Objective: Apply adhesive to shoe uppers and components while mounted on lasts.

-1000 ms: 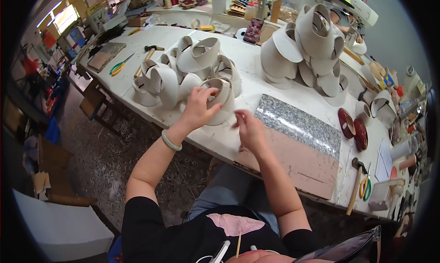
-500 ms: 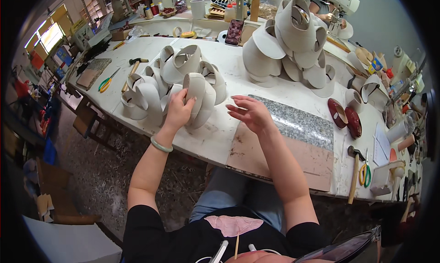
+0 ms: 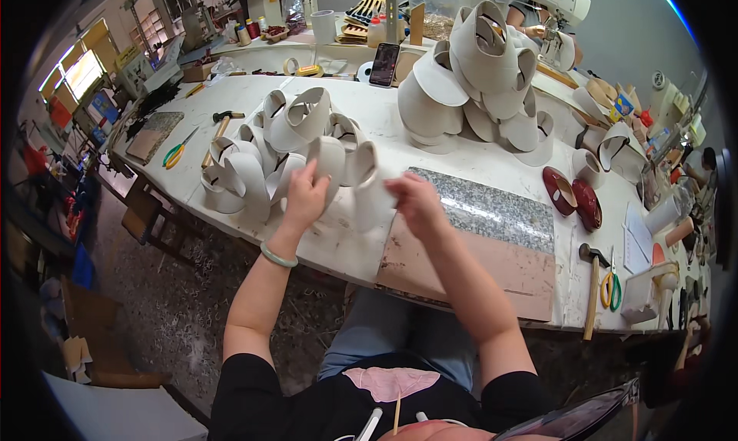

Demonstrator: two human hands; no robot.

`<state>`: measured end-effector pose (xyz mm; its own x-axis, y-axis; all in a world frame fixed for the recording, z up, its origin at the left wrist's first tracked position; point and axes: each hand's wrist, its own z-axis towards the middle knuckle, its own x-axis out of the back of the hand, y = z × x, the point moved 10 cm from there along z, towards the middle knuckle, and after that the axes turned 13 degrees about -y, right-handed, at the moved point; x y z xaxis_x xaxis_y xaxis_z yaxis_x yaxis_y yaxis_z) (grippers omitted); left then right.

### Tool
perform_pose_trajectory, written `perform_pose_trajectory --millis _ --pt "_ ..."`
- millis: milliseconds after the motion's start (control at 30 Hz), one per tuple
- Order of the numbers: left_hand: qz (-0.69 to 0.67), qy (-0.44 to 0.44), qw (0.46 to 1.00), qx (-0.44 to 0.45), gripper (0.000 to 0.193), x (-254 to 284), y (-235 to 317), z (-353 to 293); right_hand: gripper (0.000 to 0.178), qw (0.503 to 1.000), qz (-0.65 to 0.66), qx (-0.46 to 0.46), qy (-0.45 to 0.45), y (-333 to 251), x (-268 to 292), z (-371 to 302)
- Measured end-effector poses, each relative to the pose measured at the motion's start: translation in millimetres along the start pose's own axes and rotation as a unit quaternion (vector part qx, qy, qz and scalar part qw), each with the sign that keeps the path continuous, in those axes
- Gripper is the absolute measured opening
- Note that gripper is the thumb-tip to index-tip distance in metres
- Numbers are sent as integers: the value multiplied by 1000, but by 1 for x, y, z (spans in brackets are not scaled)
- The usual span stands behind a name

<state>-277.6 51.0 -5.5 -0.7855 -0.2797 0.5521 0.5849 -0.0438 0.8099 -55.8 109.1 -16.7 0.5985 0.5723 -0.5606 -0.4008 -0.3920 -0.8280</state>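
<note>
Two off-white shoe uppers hang side by side over the near side of the table (image 3: 231,95), and the nearer-to-left one, the left upper (image 3: 329,164), stands upright in the left hand (image 3: 306,195), thumb and fingers pinched on its lower left side. Next to it comes the right upper (image 3: 367,189), tilted and smeared by blur; the right hand (image 3: 415,199) is curled at its right edge, fingers pinching there, though the blur hides exactly where the tips sit. That's a slim hold, and if those fingers slacken, the upper could drop and tumble over the table's front edge! On the left, look how close the cluster of uppers (image 3: 296,126) crowds in: one careless swing of the left hand could snag a rim and scatter them. Just below the right hand lies the speckled stone slab (image 3: 492,210) with its pinkish-brown board (image 3: 469,268). Beyond, the tall pile of uppers (image 3: 434,95) leans piece on piece, and a stray elbow might topple it, perhaps onto the phone (image 3: 384,64) propped beside it. Farther right sit the dark red shoes (image 3: 560,191), then a hammer (image 3: 590,291) and scissors (image 3: 611,287), well apart from both hands.
</note>
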Motion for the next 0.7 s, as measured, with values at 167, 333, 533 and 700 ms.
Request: perform_pose_trajectory --millis 167,333,533,700 --pt "216 101 964 -118 50 -23 88 -46 27 930 -326 164 46 -121 4 -120" --pt "-140 -87 981 -104 41 -114 144 -54 39 631 -747 209 -28 -69 -29 -171" --pt "-47 -137 977 -154 28 -152 153 -53 55 865 -502 30 3 -19 12 -169" --pt "68 -37 954 -289 23 -154 181 -76 37 987 -156 18 40 24 57 -133"
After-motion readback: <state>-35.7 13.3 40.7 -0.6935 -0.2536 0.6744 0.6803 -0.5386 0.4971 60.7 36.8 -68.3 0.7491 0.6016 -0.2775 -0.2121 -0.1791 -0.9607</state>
